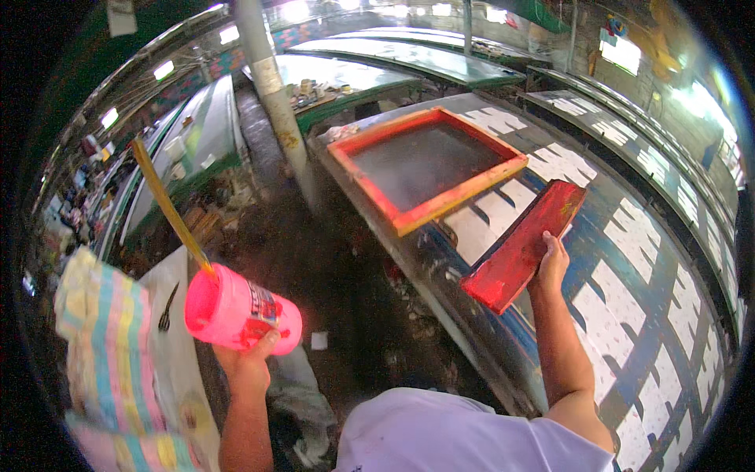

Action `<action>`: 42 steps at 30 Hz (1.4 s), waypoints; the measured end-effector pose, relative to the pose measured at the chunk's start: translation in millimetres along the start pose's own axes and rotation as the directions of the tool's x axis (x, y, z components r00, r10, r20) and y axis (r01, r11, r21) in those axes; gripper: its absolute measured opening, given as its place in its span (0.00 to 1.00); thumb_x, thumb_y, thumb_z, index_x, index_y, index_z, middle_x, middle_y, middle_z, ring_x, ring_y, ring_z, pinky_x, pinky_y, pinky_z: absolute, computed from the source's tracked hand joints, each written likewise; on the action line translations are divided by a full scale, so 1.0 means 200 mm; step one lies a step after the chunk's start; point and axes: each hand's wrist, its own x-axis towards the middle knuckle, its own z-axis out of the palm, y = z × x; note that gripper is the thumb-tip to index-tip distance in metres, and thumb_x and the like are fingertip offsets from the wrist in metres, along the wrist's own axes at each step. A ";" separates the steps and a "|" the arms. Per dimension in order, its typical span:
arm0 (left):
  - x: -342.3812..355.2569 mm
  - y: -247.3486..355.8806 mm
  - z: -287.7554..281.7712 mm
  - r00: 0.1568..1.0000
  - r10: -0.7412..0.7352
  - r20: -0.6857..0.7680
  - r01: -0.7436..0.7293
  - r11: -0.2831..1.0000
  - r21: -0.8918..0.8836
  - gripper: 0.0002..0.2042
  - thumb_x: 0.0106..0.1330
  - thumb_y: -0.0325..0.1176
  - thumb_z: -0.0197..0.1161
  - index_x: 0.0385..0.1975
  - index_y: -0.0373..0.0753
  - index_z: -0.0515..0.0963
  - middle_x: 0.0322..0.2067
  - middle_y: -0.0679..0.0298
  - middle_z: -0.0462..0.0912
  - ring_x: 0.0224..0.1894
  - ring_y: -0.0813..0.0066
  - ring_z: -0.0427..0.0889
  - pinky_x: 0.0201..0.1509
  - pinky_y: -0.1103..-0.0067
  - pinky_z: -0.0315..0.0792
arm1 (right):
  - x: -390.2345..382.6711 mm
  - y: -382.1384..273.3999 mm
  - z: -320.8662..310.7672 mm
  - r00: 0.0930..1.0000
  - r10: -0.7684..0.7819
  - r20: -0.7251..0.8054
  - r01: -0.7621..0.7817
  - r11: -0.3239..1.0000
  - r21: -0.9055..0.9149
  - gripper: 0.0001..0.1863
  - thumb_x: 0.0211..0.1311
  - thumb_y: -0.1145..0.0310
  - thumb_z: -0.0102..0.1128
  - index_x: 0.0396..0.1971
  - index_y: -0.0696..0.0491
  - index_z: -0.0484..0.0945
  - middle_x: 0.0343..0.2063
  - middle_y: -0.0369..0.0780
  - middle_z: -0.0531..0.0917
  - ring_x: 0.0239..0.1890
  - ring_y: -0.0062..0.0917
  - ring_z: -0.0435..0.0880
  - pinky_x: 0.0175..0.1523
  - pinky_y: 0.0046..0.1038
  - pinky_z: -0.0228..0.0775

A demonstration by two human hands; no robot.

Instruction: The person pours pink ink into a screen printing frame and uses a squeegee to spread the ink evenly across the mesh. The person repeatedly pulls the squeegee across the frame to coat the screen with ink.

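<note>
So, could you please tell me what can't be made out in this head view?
- Pink tub: its contents are hidden, since the opening faces away; the left hand covers its underside.
- Yellow stick: its lower end is lost inside the tub.
- Red squeegee: the blade edge can't be seen; the right hand grips behind it.
- Framed screen: the mesh design is too dark to read.
- Far tables: clutter too small and bent by the fisheye.

Orange-framed print screen (429, 161) on long table (629, 259) w/ white fabric pieces (621, 291) (striped cloth (102, 346) left).
</note>
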 end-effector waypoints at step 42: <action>3.66 -2.03 1.42 0.292 0.110 0.950 -0.230 0.972 -0.042 0.47 0.46 0.25 0.91 0.72 0.38 0.74 0.66 0.55 0.83 0.69 0.57 0.84 0.77 0.64 0.76 | 0.87 1.23 1.38 0.868 -0.276 -0.413 -0.339 0.279 -0.899 0.28 0.64 0.83 0.69 0.66 0.53 0.86 0.43 0.43 0.95 0.38 0.29 0.94 0.41 0.35 0.88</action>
